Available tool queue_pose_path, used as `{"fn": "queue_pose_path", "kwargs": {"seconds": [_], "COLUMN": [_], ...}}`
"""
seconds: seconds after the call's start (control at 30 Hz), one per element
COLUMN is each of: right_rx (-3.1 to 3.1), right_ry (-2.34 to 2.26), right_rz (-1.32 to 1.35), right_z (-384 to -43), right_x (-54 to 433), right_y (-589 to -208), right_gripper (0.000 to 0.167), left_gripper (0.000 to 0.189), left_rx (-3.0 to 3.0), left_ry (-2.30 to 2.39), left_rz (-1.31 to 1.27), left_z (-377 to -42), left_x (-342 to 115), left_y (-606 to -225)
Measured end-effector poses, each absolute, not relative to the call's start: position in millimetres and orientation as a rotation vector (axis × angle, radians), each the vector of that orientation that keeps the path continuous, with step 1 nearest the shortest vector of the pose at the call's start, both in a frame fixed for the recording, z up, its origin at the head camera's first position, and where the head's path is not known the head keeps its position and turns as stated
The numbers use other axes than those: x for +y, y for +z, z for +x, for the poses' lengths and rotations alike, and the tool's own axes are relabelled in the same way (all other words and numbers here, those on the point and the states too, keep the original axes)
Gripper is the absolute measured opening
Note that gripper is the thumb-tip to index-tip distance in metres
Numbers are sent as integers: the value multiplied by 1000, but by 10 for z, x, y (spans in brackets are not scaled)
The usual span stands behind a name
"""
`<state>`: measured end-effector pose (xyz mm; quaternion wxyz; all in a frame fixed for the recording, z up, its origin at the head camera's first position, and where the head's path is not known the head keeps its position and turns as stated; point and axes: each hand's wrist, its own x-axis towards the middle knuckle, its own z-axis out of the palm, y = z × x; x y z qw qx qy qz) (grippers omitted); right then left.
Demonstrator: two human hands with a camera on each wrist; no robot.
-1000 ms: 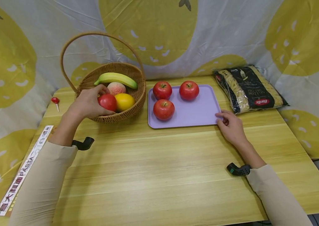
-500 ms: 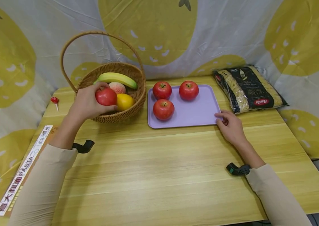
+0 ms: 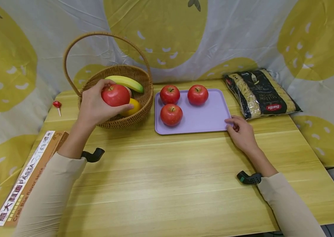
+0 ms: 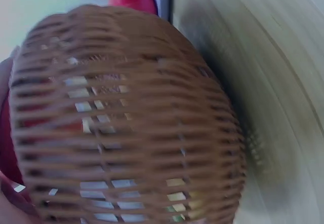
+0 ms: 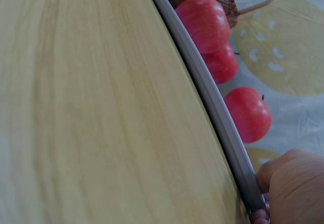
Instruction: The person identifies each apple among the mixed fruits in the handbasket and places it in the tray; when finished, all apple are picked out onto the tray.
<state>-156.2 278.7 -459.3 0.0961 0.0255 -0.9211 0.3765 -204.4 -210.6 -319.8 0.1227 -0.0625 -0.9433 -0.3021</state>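
Observation:
My left hand (image 3: 94, 103) grips a red apple (image 3: 115, 95) above the near left side of the wicker basket (image 3: 122, 123). Inside the basket lie a banana (image 3: 127, 83) and a yellow lemon-like fruit (image 3: 132, 108); a peach is mostly hidden behind the held apple. In the left wrist view the basket's woven wall (image 4: 131, 117) fills most of the frame. At the front right corner of the purple tray (image 3: 203, 120), my right hand (image 3: 242, 134) pinches the rim between thumb and fingers. Three red apples (image 3: 171, 115) sit on the tray's left and back part.
A bag of Barilla pasta (image 3: 263, 93) lies at the back right. Along the left edge is a long orange and white pasta box (image 3: 29, 179), partly under the left sleeve. A small red lollipop (image 3: 57, 104) lies left of the basket. The basket's tall handle (image 3: 105, 34) arches over it.
My left hand has lifted the apple up from among the basket's fruit and moved slightly right, now covering most of the peach. The right hand and tray have stayed put.

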Motion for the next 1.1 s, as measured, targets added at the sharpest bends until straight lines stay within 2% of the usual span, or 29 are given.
{"fn": "queue_pose_path", "kwargs": {"seconds": [0.17, 0.43, 0.83, 1.1], "right_rx": [-2730, -2735, -2735, -2732], "right_ry": [1103, 1089, 1096, 1097], "right_rz": [70, 78, 77, 66], "right_z": [-1569, -1574, -1560, -1570], "right_x": [2782, 2788, 2780, 2776], "right_y": [-4598, -4615, -4606, -4594], "right_gripper": [29, 29, 30, 30], "left_gripper": [84, 90, 78, 83], "left_rx": [-2687, -2682, -2587, -2624], "left_ry": [-972, -1083, -1176, -1211], "left_rz": [-260, -349, -706, -746], "left_z": [-2018, -1967, -2011, -2054], "left_x": [-1952, -1649, -1133, -702], "left_y": [-3153, -3148, -3250, -3351]}}
